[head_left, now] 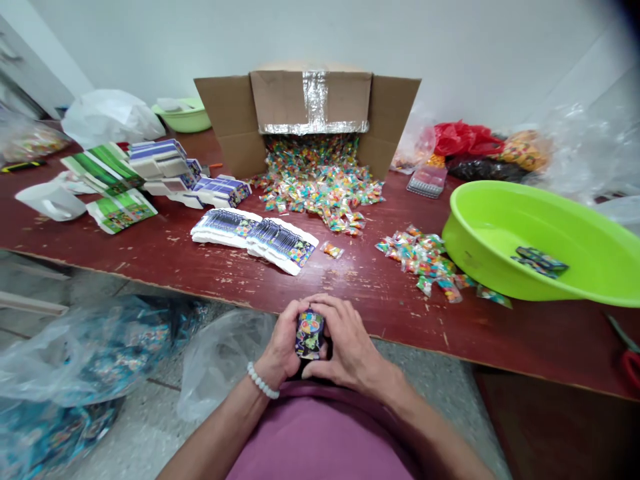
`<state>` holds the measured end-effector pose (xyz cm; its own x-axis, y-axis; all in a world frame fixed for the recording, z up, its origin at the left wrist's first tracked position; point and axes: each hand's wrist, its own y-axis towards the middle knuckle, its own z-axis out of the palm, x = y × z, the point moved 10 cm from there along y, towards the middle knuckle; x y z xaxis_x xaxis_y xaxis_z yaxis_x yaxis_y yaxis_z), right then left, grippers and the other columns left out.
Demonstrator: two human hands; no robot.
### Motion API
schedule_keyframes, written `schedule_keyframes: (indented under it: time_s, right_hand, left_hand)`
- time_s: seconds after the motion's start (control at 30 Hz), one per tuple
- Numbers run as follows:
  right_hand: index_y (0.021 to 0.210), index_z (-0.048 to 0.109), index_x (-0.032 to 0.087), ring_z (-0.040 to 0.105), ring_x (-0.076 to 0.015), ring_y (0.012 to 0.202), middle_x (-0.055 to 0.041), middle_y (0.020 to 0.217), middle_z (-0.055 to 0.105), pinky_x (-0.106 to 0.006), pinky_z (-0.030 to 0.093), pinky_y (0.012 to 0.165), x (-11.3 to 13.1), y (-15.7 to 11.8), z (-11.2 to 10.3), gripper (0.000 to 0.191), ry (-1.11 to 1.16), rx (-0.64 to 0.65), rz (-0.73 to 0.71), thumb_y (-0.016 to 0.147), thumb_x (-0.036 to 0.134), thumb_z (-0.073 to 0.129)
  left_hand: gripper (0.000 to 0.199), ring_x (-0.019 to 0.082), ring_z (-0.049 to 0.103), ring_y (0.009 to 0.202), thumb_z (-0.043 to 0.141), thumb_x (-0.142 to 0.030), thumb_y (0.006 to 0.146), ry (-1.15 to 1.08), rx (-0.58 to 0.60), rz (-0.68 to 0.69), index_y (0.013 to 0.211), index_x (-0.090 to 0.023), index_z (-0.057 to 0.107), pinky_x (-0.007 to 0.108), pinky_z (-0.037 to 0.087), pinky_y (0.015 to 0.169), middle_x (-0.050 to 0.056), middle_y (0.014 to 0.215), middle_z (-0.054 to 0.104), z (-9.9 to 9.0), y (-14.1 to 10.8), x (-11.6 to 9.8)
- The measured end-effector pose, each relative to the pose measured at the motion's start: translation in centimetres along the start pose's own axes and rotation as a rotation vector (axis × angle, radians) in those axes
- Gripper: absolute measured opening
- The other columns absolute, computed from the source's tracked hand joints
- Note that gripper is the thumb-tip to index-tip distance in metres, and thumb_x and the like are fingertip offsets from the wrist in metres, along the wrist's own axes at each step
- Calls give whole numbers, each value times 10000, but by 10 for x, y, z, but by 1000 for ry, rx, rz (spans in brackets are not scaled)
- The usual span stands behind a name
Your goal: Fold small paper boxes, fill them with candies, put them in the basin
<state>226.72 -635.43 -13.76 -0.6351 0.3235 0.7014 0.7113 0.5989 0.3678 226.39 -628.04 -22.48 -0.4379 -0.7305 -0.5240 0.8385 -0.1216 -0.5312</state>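
A small dark printed box [310,335] with colourful pictures is held between both hands at the table's front edge. My left hand [284,343], with a pale bead bracelet at its wrist, closes on the box's left side. Around the right and far sides curl the fingers of my right hand [345,343]. Beyond the hands lie two fanned stacks of flat dark cartons [280,243]. One wrapped candy [332,250] rests just right of these stacks. A loose heap of wrapped candies [420,257] is further right.
An open cardboard box [240,127] spills wrapped candies [320,190] onto the red table [350,293]. The green basin [505,280] at right holds several dark packs [540,261]. Banded carton bundles [160,160], a white mug [53,202] and red-handled scissors [631,367] are also there. Plastic bags [100,360] lie below left.
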Motion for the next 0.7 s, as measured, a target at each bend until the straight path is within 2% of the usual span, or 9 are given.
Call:
schedule_keyframes:
  time_s: [0.1,0.2,0.27,0.33,0.43,0.5,0.57,0.63,0.7]
  right_hand:
    - [1457,330,213,454,-341,1232,-144,1433,471,-504,394,1018,-1,0,6,983,-184,-10,-12,603,277,811]
    - [1372,418,196,483,-327,1174,-144,1338,531,-472,415,981,-3,4,1,829,-233,-49,-28,602,208,725]
    - [1283,479,186,509,-317,1119,-143,1248,562,-452,439,945,-5,7,-16,731,-244,-104,-30,591,225,713]
    - [1238,500,191,526,-309,1082,-136,1186,576,-451,449,929,-13,6,-55,676,-315,-215,-25,601,256,717]
    - [1256,506,187,539,-332,1070,-155,1159,589,-505,436,936,-38,-14,-157,713,-580,-507,14,616,378,756]
    - [1274,528,157,530,-388,1080,-210,1163,595,-576,409,930,-65,-37,-235,864,-813,-718,125,557,563,788]
    - [1334,510,125,446,-484,1197,-306,1285,528,-683,334,948,-96,-62,-303,1130,-967,-897,349,432,746,786]
    - [1452,376,107,363,-527,1276,-346,1402,422,-751,258,963,-112,-74,-333,1336,-1006,-1000,466,386,809,770]
    - [1479,326,106,360,-506,1298,-331,1420,412,-732,255,994,-106,-59,-315,1283,-996,-1013,384,483,790,756]
  left_hand:
    - [197,156,662,697,622,-316,820,1,-42,129,917,-148,656,261,534,662,31,802,711,-1,1,-8]
    - [361,170,654,797,604,-453,867,162,-5,187,1042,-140,647,277,515,760,53,904,710,6,0,-15]
    - [528,188,645,788,515,-586,887,383,21,229,1199,-168,594,309,508,741,62,938,694,9,5,-28]
    - [576,201,628,789,501,-614,880,741,-96,427,1307,-228,526,323,493,729,58,969,670,2,11,-66]
    - [503,281,568,1007,573,-498,873,1477,-517,852,1277,-198,568,394,437,888,122,1102,616,3,10,-134]
    - [507,343,530,1054,563,-508,873,1855,-716,883,1238,-157,594,441,417,883,172,1123,585,6,21,-153]
    - [528,362,519,1035,546,-542,871,2077,-812,829,1218,-148,598,442,418,832,186,1114,570,6,33,-159]
    - [530,355,514,1019,533,-562,873,2169,-842,799,1210,-158,596,421,415,797,178,1110,564,8,38,-159]
    - [522,347,508,1016,520,-566,881,2204,-845,796,1214,-170,589,408,408,783,168,1110,562,10,37,-157]
